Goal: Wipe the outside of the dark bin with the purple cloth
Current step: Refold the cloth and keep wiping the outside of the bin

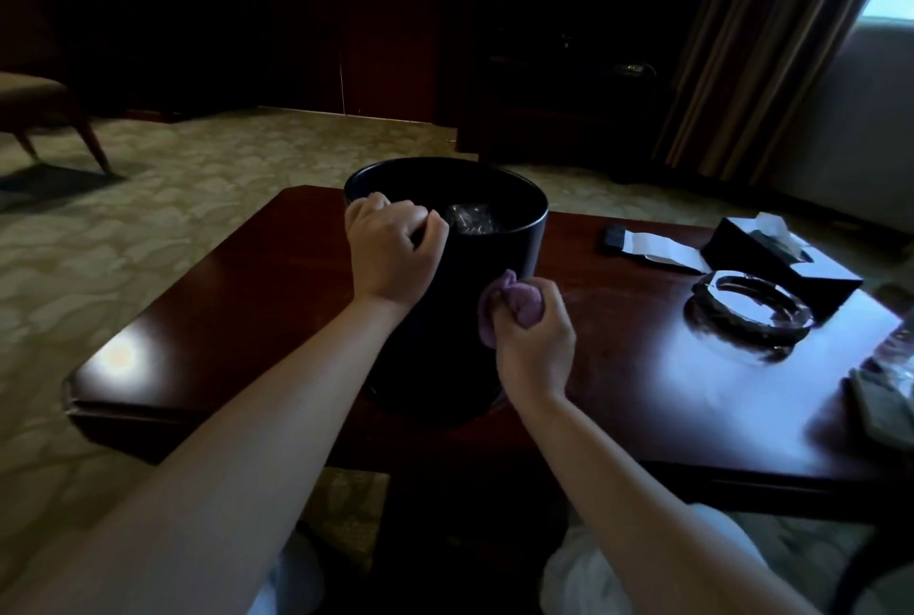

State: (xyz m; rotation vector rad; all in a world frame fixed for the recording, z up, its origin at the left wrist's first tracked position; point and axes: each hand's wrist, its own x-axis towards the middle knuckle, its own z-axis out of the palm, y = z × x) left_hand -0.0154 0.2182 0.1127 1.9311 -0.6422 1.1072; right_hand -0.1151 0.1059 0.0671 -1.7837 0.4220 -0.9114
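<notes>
Bin (475,268) contents — dim, unclear

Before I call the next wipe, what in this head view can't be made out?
- Far and left outside of the bin: turned away or behind the left hand.
- Bin base: lost in shadow.
- Bin contents: a shiny crumpled shape, too dark to name.
- Contact of the cloth with the wall: covered by the right hand.
- Item at the table's right edge: cut off by the frame.

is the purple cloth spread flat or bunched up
Bunched up: the purple cloth is wadded in the right hand, pressed against the side of the dark bin.
</notes>
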